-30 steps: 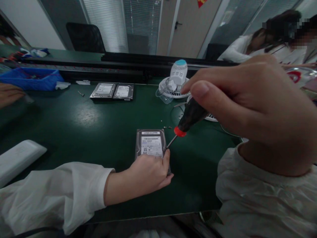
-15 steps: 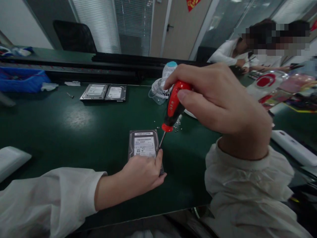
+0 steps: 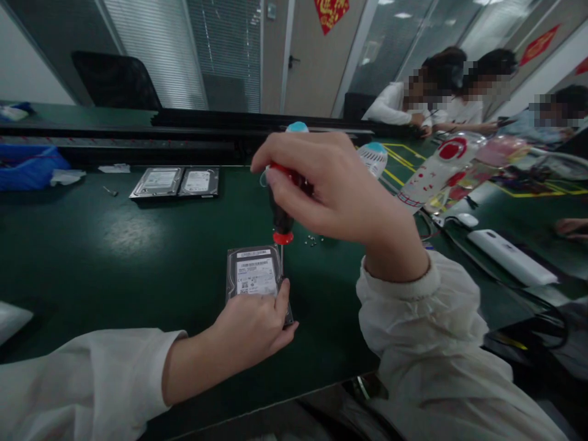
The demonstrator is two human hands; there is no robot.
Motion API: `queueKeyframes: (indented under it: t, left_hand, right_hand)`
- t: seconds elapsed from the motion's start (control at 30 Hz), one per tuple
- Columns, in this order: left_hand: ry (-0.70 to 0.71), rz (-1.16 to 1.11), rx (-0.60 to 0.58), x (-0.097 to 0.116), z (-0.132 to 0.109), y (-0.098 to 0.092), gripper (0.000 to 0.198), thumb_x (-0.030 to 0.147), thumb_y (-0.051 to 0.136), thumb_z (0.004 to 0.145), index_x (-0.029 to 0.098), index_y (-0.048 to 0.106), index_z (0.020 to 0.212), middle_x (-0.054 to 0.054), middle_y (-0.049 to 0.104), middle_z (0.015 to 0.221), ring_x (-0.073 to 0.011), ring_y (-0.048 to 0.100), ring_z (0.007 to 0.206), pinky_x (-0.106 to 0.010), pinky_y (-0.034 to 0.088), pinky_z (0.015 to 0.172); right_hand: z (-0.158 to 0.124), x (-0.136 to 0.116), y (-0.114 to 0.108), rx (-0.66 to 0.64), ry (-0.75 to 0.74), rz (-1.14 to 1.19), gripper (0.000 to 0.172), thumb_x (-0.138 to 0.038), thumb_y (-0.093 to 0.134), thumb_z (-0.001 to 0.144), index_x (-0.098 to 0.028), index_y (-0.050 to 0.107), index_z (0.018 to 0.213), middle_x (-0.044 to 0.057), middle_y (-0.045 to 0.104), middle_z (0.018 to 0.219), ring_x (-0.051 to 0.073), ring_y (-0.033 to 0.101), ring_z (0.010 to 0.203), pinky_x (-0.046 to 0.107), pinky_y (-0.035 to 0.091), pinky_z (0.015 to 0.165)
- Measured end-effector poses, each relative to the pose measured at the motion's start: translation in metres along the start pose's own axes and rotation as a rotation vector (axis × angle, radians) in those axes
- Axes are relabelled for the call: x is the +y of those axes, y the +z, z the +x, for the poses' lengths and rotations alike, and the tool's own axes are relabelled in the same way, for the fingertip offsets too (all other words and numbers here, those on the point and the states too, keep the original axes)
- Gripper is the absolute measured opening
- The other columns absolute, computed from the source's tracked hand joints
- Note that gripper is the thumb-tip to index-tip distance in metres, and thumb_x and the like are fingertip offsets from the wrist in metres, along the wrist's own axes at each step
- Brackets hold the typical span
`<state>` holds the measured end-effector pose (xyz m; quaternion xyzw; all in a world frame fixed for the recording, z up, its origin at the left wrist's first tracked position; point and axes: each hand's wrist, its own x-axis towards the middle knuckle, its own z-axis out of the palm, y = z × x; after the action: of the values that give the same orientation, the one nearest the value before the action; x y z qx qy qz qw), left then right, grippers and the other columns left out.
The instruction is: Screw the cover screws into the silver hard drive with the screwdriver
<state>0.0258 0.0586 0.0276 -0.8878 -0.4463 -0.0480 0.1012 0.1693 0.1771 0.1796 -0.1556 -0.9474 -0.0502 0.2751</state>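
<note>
A hard drive (image 3: pixel 256 274) lies label side up on the green table. My left hand (image 3: pixel 255 321) is closed over its near part, gripping it with the index finger along the right edge. My right hand (image 3: pixel 321 184) grips a red and black screwdriver (image 3: pixel 282 214) by its handle, almost upright. Its thin shaft points down at the drive's right edge, close to my left index finger; whether the tip touches a screw cannot be made out. Several small screws (image 3: pixel 313 241) lie on the table beyond the drive, right of the screwdriver.
Two more hard drives (image 3: pixel 158 182) lie side by side farther back. A blue bin (image 3: pixel 30 166) stands at the far left. To the right are a clear bottle (image 3: pixel 438 165), a white power strip (image 3: pixel 512 256) and cables. Other people sit at the far right.
The screwdriver has gone from a slant to nearly upright, its handle moving left with my right hand. My left hand still grips the drive. The whole view has turned rightward.
</note>
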Motion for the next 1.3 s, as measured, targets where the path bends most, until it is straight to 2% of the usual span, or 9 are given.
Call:
queueKeyframes:
  t: [0.17,0.3,0.37,0.43,0.53,0.77,0.97,1.17,1.3]
  left_hand:
    - [0.002,0.016,0.044,-0.001,0.000,0.000,0.065,0.048,0.066,0.094,-0.003,0.067,0.134,-0.017,0.077,0.075,-0.0283,0.074,0.059,-0.036,0.056,0.048]
    - [-0.005,0.019,0.059,0.000,0.000,0.000,0.065,0.049,0.068,0.092,-0.003,0.069,0.132,-0.016,0.077,0.073,-0.0269,0.073,0.057,-0.034,0.055,0.047]
    - [-0.006,0.018,0.070,0.000,0.000,0.000,0.066,0.049,0.069,0.091,-0.003,0.069,0.132,-0.016,0.077,0.072,-0.0263,0.073,0.055,-0.033,0.055,0.046]
    - [0.002,0.022,0.089,0.000,0.000,0.001,0.066,0.049,0.069,0.091,-0.003,0.070,0.131,-0.016,0.077,0.071,-0.0260,0.072,0.055,-0.033,0.054,0.046]
    - [0.013,0.026,0.111,0.000,0.000,0.003,0.066,0.049,0.069,0.091,-0.004,0.069,0.131,-0.017,0.077,0.073,-0.0255,0.072,0.056,-0.033,0.054,0.047]
    - [0.004,0.013,0.066,0.000,0.001,0.000,0.066,0.049,0.067,0.093,-0.005,0.069,0.131,-0.015,0.077,0.074,-0.0250,0.072,0.057,-0.033,0.053,0.047]
    - [0.003,0.010,0.053,0.000,0.001,0.001,0.066,0.050,0.065,0.094,-0.005,0.068,0.132,-0.017,0.078,0.077,-0.0246,0.073,0.059,-0.033,0.054,0.050]
    - [0.005,0.004,0.071,0.000,0.000,0.004,0.067,0.051,0.064,0.095,-0.005,0.067,0.133,-0.018,0.078,0.078,-0.0251,0.072,0.058,-0.034,0.053,0.047]
    - [0.014,0.021,0.081,0.001,-0.002,0.005,0.067,0.051,0.063,0.096,-0.005,0.067,0.133,-0.019,0.079,0.083,-0.0246,0.071,0.057,-0.034,0.051,0.046]
  right_hand:
    - [0.005,0.000,0.008,0.028,-0.028,0.012,0.031,-0.035,0.040,0.107,-0.015,0.063,0.098,0.004,0.067,0.089,0.013,0.056,0.079,0.029,0.041,0.079]
    - [0.000,0.002,-0.004,-0.031,-0.033,0.035,0.033,-0.023,0.036,0.104,-0.011,0.066,0.112,0.007,0.069,0.099,0.015,0.061,0.090,0.029,0.043,0.084]
    - [-0.003,0.004,-0.011,-0.040,-0.008,0.041,0.033,-0.025,0.040,0.103,-0.011,0.065,0.119,0.005,0.068,0.091,0.014,0.059,0.080,0.029,0.042,0.077]
    - [-0.005,0.005,-0.016,-0.034,0.061,0.007,0.033,-0.037,0.047,0.103,-0.013,0.068,0.110,0.001,0.062,0.077,0.011,0.050,0.065,0.029,0.036,0.067]
    - [-0.006,0.005,-0.018,-0.039,0.151,-0.076,0.042,-0.049,0.047,0.103,-0.015,0.068,0.088,0.000,0.054,0.068,0.010,0.045,0.060,0.028,0.030,0.064]
    - [-0.007,0.004,-0.023,-0.135,0.073,-0.043,0.033,-0.026,0.040,0.099,-0.015,0.068,0.113,0.001,0.059,0.073,0.012,0.048,0.062,0.030,0.032,0.067]
    - [-0.009,-0.001,-0.028,-0.104,0.079,-0.071,0.043,-0.049,0.048,0.101,-0.014,0.071,0.092,-0.001,0.053,0.061,0.010,0.040,0.054,0.030,0.028,0.060]
    - [-0.008,0.000,-0.022,-0.131,-0.001,0.048,0.038,-0.024,0.040,0.098,-0.012,0.063,0.125,0.003,0.066,0.084,0.012,0.055,0.067,0.029,0.038,0.067]
    - [-0.007,0.002,-0.022,-0.076,0.032,0.018,0.036,-0.044,0.050,0.101,-0.015,0.070,0.106,-0.002,0.057,0.065,0.010,0.046,0.056,0.028,0.032,0.061]
